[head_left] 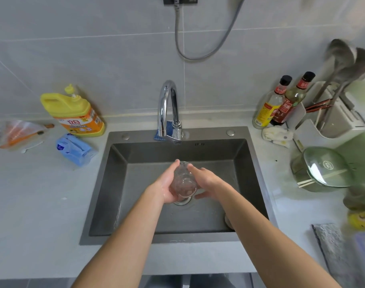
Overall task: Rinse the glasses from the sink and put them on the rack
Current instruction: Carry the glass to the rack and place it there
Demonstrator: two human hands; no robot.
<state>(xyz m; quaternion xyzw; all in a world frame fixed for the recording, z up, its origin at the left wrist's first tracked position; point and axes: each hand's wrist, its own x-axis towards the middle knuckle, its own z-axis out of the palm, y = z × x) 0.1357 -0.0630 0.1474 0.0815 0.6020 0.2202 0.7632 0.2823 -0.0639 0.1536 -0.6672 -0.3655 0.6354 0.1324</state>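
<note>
1. the left hand (pixel 167 183) cups the glass (pixel 183 179), fingers curled round it; the right hand (pixel 206 181) lays fairly straight fingers against its other side.
2. the glass hangs over the sink (pixel 136 215) drain, below the faucet (pixel 167 109); no stream shows, so tilting its mouth under the spout would likely rinse best.
3. counted: one glass, one faucet, two sauce bottles (pixel 289 100), one detergent jug (pixel 73 113).
</note>
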